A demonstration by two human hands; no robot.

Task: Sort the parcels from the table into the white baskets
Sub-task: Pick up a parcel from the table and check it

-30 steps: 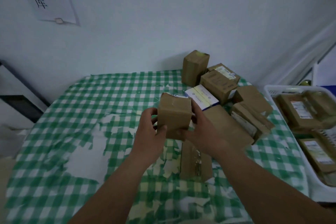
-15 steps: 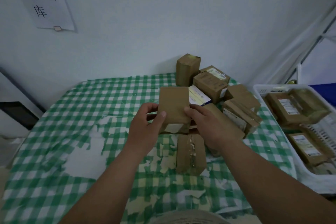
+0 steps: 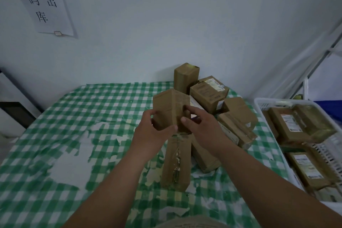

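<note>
A brown cardboard parcel (image 3: 171,109) is held up above the table, between the two hands and tilted so one corner edge faces the camera. The left hand (image 3: 154,131) grips its lower left side, thumb curled across the near face and fingers wrapped behind. The right hand (image 3: 200,126) pinches its right edge, index finger and thumb curled onto the cardboard.

Directly below the hands, a long taped parcel (image 3: 176,161) lies flat on the green checked tablecloth (image 3: 74,113), running toward the person between the two forearms. Just under the right wrist another flat parcel (image 3: 204,155) lies beside it, touching it.

Beyond the right hand sits a pile of parcels (image 3: 222,105): one tall box (image 3: 186,77) stands upright at the far edge near the wall, and labelled boxes lean against each other to its right.

Well to the right of the right forearm, off the table's edge, a white basket (image 3: 266,103) holds several labelled parcels.

Far to the left of the left hand, a paper sign (image 3: 43,0) with printed characters hangs on the wall. The tablecloth's pattern is worn away in white patches to the left of the left forearm.
</note>
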